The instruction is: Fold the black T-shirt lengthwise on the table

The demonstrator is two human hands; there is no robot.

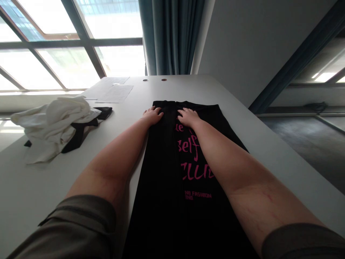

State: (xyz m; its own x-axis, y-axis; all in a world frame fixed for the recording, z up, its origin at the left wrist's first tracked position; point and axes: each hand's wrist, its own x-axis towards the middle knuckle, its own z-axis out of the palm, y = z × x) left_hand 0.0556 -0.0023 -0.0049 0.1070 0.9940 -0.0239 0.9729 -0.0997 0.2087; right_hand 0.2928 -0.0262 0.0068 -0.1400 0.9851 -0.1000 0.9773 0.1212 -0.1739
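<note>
A black garment with pink lettering lies lengthwise on the white table in front of me. A strip along its left side is folded inward and covers the start of the printed words. On the far left edge of this cloth rests my left hand, its fingers spread and thumb turned inward. My right hand lies flat just above the lettering, fingers apart, near the garment's far end. Neither hand is closed on the fabric. My right forearm hides part of the print, and the near end of the garment runs out of view.
A crumpled pile of white and black cloth sits at the left of the white table. Sheets of paper lie at the far left, near two round holes in the tabletop. Behind are windows and a blue curtain.
</note>
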